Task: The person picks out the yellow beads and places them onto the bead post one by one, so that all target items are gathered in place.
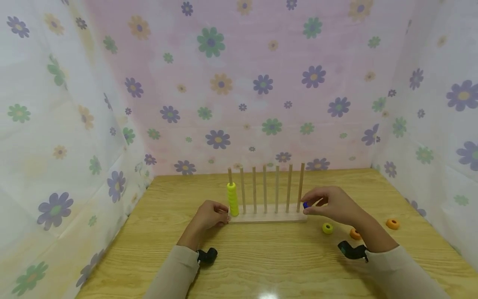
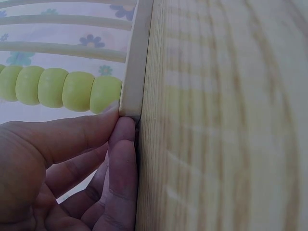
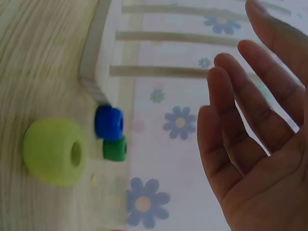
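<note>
A pale wooden peg rack (image 1: pixel 269 217) stands on the table with several upright pegs. Yellow beads (image 1: pixel 232 199) are stacked on its leftmost peg, and the other pegs are bare. At the rack's left end, my left hand (image 1: pixel 210 215) pinches the corner of the base, its thumb (image 2: pixel 82 134) next to the lowest yellow bead. My right hand (image 1: pixel 334 204) hovers beside the right end, fingers parted and loosely bent around nothing. In the right wrist view, a blue bead (image 3: pixel 109 122) and a green bead (image 3: pixel 115 148) lie on the table, apart from the fingers.
A loose yellow bead (image 1: pixel 327 228) lies in front of the right hand. One orange bead (image 1: pixel 355 234) is partly hidden by the right wrist; another orange bead (image 1: pixel 392 224) lies farther right. Flowered cloth (image 1: pixel 246 104) surrounds the wooden table (image 1: pixel 261 257) at the back and sides.
</note>
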A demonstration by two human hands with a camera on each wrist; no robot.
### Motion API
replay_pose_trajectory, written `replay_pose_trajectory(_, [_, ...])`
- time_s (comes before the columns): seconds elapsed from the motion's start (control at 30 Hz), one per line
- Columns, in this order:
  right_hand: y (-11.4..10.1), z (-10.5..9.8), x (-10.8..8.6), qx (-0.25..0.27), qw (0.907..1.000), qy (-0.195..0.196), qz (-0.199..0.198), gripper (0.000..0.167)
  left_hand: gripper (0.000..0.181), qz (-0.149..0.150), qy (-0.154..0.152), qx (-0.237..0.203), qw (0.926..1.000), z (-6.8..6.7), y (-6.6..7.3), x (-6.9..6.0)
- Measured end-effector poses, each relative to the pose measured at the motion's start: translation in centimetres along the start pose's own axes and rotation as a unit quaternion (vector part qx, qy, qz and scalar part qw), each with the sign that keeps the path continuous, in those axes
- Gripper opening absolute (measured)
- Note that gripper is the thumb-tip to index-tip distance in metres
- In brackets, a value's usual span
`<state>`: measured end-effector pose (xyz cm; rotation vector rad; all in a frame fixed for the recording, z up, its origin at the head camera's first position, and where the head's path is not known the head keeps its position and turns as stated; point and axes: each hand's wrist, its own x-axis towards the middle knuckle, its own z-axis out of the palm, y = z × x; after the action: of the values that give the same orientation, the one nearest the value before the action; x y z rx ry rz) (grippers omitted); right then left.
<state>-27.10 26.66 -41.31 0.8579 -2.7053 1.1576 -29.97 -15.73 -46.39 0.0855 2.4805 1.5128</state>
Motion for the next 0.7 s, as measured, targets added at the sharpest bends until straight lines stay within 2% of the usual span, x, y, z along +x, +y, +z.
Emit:
replay_pose_trajectory(0.17, [2.1,-0.3,-0.3,0.05,0.9969,-0.053,0.029,0.033,0.031,-0.001,-0.002,-0.003,1.0,0.0,0.0,0.1])
replay_pose_trajectory(0.33, [4.1,-0.8,-0.7,0.057,0.9928,-0.098,0.037,0.032,0.031,0.0,-0.003,-0.002,1.0,0.0,-0.1,0.2])
replay_pose_trajectory(0.47, [5.3,-1.2,-1.1,0.069,0.9897,-0.119,0.039,0.034,0.032,-0.001,-0.004,0.0,1.0,0.0,-0.1,0.2])
replay_pose_trajectory(0.7, [6.5,-1.9,-2.0,0.098,0.9809,-0.154,0.069,0.038,0.033,-0.001,-0.004,0.0,1.0,0.0,-0.2,0.3])
